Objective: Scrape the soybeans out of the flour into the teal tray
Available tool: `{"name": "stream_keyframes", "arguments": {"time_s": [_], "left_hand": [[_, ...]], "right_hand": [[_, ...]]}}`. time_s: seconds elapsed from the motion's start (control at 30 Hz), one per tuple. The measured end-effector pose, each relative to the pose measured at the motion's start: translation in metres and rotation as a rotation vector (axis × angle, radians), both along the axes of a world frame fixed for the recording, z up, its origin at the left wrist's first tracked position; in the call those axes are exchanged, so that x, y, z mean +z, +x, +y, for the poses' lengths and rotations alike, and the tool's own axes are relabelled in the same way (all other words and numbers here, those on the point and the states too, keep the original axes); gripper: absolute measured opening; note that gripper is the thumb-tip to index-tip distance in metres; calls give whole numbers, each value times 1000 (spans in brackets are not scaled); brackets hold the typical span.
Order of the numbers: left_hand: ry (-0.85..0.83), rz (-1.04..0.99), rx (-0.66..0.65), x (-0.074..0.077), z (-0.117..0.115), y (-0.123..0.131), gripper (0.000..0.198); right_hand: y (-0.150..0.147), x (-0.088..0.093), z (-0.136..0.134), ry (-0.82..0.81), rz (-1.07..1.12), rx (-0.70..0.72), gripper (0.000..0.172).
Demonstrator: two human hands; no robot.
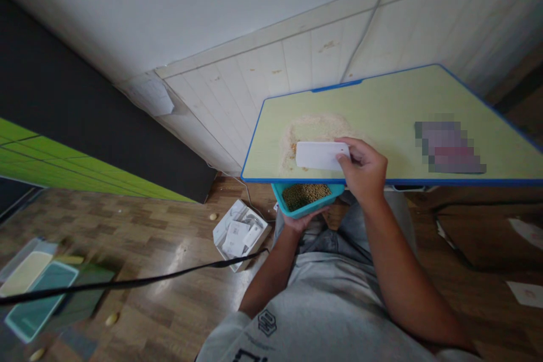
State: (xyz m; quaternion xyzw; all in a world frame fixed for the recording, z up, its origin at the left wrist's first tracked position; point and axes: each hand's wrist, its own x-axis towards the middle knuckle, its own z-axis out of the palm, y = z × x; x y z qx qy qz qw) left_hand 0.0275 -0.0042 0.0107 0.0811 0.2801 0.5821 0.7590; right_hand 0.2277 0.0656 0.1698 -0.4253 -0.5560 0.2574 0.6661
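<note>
Our right hand pinches a white card over the table; our left hand cups a teal tub by its edge. Grains already lie inside; powder and crumbs remain on top.

I lose most of the left hand beneath the teal tub, whose far rim the desk hides. The right hand covers one end of a white slab. I can't make out the thing blurred into blocks, and the shirt's lower print is cut off.
</note>
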Motion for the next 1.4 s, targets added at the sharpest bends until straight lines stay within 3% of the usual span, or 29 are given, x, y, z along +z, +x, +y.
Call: {"name": "stream_keyframes", "arguments": {"time_s": [0.17,0.37,0.53,0.77,0.97,1.13,1.4], "left_hand": [[-70,-52,63,-2,-1,0,99],[-69,-49,35,0,-1,1,107],[-71,-37,52,1,-2,0,101],[-99,-57,84,-6,0,4,120],[-71,-28,46,-2,-1,5,101],[34,21,-46,6,-1,4,99],[26,28,-4,11,-3,4,88]], "right_hand": [[-1,-2,0,-38,0,27,37],[-1,-1,1,-60,45,78,36],[1,-2,1,-103,47,158,36],[-3,-4,1,-76,48,136,37],[-11,-4,1,-40,42,26,34],[-15,-6,0,-22,-27,39,34],[-18,-6,-2,-8,-29,108,34]]}}
